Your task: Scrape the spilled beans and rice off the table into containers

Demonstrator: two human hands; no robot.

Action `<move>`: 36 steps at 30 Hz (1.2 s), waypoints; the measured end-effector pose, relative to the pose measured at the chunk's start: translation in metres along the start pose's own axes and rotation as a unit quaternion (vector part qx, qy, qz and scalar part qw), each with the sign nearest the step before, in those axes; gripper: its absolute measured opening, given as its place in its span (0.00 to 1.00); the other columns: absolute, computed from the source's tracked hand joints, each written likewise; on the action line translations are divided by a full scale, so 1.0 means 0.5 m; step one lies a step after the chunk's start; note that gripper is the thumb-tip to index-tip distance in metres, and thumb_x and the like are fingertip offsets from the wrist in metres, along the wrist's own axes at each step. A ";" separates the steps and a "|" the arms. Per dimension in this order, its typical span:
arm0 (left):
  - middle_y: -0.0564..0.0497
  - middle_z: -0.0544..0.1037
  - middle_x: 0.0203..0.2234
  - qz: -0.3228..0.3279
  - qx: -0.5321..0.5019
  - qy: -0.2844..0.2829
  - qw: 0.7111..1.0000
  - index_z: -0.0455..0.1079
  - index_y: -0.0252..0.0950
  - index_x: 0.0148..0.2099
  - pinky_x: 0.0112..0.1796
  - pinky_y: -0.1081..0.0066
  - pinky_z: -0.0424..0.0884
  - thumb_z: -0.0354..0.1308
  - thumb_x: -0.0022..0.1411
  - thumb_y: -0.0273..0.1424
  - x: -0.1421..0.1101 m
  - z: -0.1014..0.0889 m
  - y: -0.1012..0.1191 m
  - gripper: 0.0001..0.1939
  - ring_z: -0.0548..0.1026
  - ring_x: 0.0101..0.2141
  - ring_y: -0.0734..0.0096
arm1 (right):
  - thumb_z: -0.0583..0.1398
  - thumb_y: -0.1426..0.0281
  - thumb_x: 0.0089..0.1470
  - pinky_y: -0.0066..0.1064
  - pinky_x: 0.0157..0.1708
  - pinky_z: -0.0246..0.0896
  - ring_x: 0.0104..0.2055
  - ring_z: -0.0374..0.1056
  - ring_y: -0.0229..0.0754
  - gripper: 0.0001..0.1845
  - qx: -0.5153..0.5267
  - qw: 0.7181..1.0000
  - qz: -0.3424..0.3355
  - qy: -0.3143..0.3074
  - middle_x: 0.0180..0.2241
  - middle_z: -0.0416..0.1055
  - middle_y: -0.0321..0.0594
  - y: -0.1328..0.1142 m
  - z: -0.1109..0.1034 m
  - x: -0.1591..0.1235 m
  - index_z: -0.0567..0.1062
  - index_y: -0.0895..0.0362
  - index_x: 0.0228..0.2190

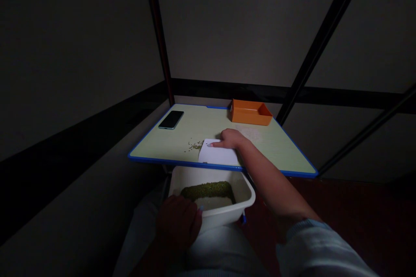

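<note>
The right hand (230, 138) lies flat, fingers stretched out, pressing down on a white card (217, 155). The card sits at the near edge of the table (279, 149), right above the white tub (238, 207). The right arm reaches forward from a light blue sleeve (325, 246). A few green beans (195, 145) lie loose on the table, just beside the card on its left. The left hand (178, 221) is curled over the near rim of the tub, holding it on the lap. It is dark there, so the grip looks firm but is hard to see well. Inside the tub sits a pile of green beans (208, 190). A phone (171, 119) and an orange tray (250, 112) rest at the far side of the table.
</note>
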State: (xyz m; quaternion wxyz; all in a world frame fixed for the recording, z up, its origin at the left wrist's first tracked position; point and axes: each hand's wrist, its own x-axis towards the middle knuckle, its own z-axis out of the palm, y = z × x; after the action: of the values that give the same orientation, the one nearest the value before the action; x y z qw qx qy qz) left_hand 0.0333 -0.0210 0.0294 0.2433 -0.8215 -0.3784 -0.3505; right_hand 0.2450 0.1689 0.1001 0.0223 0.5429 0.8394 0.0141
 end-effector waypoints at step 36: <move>0.54 0.65 0.16 -0.011 0.002 0.002 1.000 0.61 0.38 0.23 0.28 0.67 0.59 0.46 0.55 0.28 0.002 -0.004 0.002 0.10 0.64 0.23 0.71 | 0.52 0.43 0.42 0.25 0.16 0.49 0.17 0.57 0.33 0.33 0.488 0.852 0.063 0.180 0.15 0.65 0.41 0.043 0.027 0.033 0.68 0.62 0.15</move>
State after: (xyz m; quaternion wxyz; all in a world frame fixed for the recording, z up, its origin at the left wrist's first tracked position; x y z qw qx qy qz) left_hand 0.0337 -0.0225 0.0315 0.2417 -0.8163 -0.3873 -0.3539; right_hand 0.2586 0.1926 0.0872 -0.3979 0.5238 0.6918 -0.2979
